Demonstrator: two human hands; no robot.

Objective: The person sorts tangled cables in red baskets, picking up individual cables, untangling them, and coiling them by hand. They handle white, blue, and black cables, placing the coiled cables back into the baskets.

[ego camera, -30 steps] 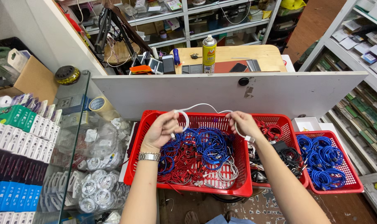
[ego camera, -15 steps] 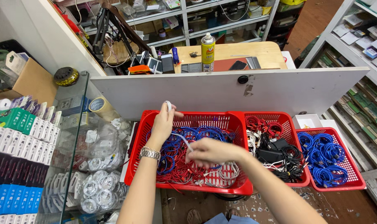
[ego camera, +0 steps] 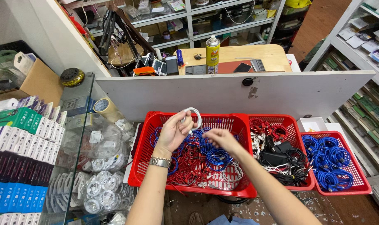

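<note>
Coiling a white cable point(ego camera: 194, 115) above the large red basket point(ego camera: 144, 166), as I read it from the head view. My left hand point(ego camera: 175, 131) is closed around the coil, fingers curled with the thumb pressing the loop against them; the coil stands up out of the top of the fist, near the basket's far rim and just in front of the white partition board point(ego camera: 222, 93). My right hand point(ego camera: 221, 138) sits lower and just to the right of it, over the basket's middle, fingers drawn together as if pinching the cable's free run; I cannot tell for certain whether it grips anything, since the strand between the hands is too thin to trace.

Risks, as I judge them:
- The loop could spring open if the thumb eases, because the coil is held only at one side.
- The free end could snag in the tangle of red and blue cables point(ego camera: 200, 156) lying directly beneath both hands, dragging neighbours up with it.
- A dropped coil would fall among the loose white cables point(ego camera: 231, 173) at the basket's near corner and be hard to pick out again.

The middle basket of black leads point(ego camera: 281, 160) and the basket of blue cables point(ego camera: 331, 162) lie well apart to the right.
</note>
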